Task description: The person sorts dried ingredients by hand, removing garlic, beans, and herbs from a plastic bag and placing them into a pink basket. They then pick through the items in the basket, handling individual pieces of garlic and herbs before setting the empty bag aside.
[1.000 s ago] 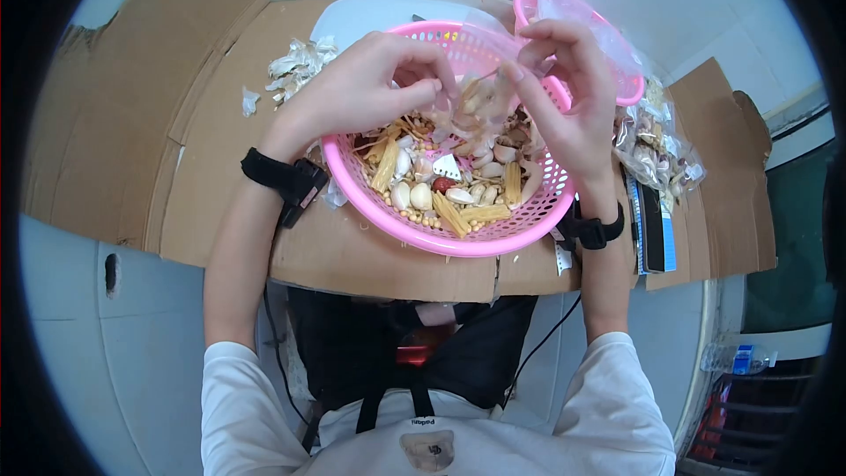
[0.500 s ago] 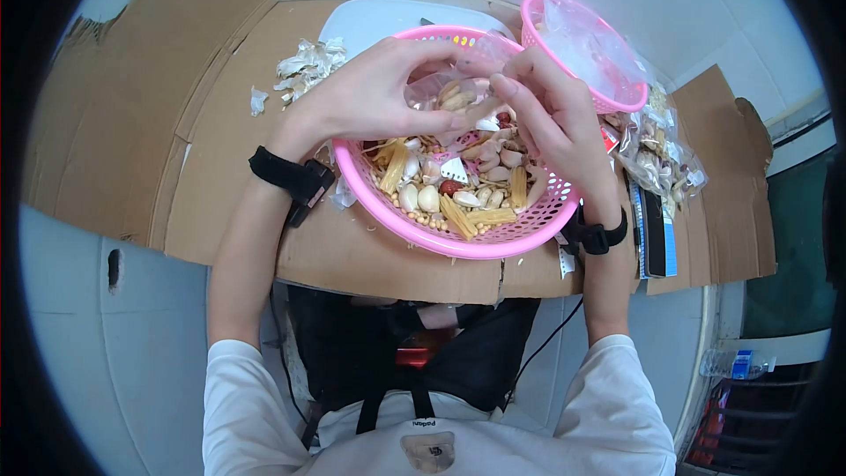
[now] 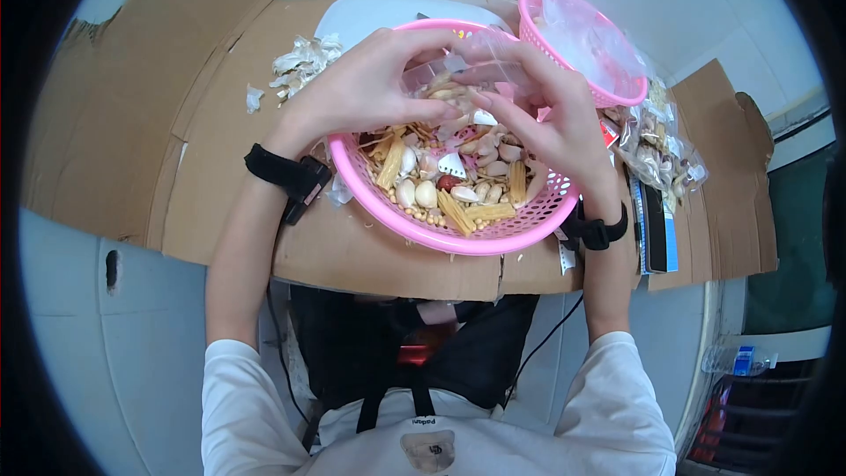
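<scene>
A clear plastic bag (image 3: 438, 76) with pale pieces inside is held over a large pink basket (image 3: 414, 231). My left hand (image 3: 374, 84) is closed on the bag's left side, thumb below it. On the bag's right side, my right hand (image 3: 551, 106) grips the plastic, its fingers bent over the top. Inside the basket are white garlic-like cloves (image 3: 426, 193), yellow sticks (image 3: 491, 211), a red date-like piece (image 3: 448, 182), small beans and a white paper scrap (image 3: 452, 165). Some of the basket's far side is hidden behind my hands.
A smaller pink basket (image 3: 527, 13) with plastic bags stands at the back right. Behind the large basket is a white board (image 3: 352, 18). Papery peels (image 3: 302, 60) lie at the left, filled clear bags (image 3: 665, 154) and a blue-edged item (image 3: 671, 242) at the right.
My right hand's fingers have spread from a pinch to reach across the bag's top. The bag has shifted slightly left and appears more stretched between my hands.
</scene>
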Motion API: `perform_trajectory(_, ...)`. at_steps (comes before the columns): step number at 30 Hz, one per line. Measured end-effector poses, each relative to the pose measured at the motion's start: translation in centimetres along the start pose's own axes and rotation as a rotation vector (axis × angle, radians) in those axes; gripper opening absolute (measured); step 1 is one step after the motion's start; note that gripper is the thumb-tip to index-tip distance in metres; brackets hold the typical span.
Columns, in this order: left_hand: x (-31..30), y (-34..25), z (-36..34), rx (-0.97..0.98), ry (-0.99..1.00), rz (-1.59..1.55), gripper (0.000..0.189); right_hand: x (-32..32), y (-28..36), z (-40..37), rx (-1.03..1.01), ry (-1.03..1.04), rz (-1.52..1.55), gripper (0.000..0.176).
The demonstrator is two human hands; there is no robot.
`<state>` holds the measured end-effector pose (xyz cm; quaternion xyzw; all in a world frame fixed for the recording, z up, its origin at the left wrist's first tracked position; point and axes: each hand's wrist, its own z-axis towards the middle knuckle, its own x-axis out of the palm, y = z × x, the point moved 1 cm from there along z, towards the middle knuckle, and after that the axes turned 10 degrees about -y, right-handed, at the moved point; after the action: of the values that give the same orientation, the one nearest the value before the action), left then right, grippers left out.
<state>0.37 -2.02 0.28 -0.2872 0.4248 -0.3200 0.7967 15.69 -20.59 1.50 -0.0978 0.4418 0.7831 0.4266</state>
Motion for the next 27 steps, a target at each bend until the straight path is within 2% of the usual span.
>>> perform_trajectory(2,0.1,-0.1,-0.1,-0.040,0.017,0.014,0.061,-0.2,0.4,0.1,0.035,0.031,0.049,0.035)
perform_trajectory(4,-0.1,0.2,0.1,-0.076,0.028,0.038,0.061,-0.4,0.6,0.3,0.041,0.183,0.004,0.035)
perform_trajectory(5,0.1,1.0,0.0,0.015,0.017,0.012,0.061,0.0,-0.9,0.4,-0.140,0.152,0.003,0.031)
perform_trajectory(6,0.2,1.0,0.1,0.106,0.007,-0.016,0.062,0.0,-0.7,0.4,-0.140,0.153,0.004,0.031)
perform_trajectory(7,0.1,1.0,0.1,0.106,0.008,-0.015,0.062,0.1,-0.3,0.5,-0.110,0.147,0.043,0.030)
perform_trajectory(9,0.0,0.8,0.0,-0.095,0.090,-0.032,0.061,-0.1,0.4,0.4,-0.071,0.140,0.082,0.029)
perform_trajectory(11,0.0,0.4,-0.1,-0.077,0.073,-0.012,0.061,-0.2,0.9,0.0,0.189,0.181,0.138,0.034)
perform_trajectory(15,0.1,0.7,0.0,0.056,0.036,0.055,0.060,0.0,1.0,0.0,0.198,0.173,0.152,0.038)
perform_trajectory(19,-0.1,0.3,0.0,0.004,0.059,0.098,0.060,-0.3,0.9,0.2,0.262,0.203,0.163,0.040)
perform_trajectory(22,0.2,0.4,-0.3,-0.055,0.027,-0.026,0.061,-0.1,1.1,0.1,0.286,0.109,0.305,0.039)
perform_trajectory(25,-0.1,0.2,0.1,0.003,0.025,0.023,0.063,0.0,0.8,0.1,0.269,0.111,0.285,0.040)
perform_trajectory(27,-0.4,-0.5,0.2,-0.073,0.057,0.136,0.064,0.4,0.7,0.0,0.095,-0.006,0.195,0.039)
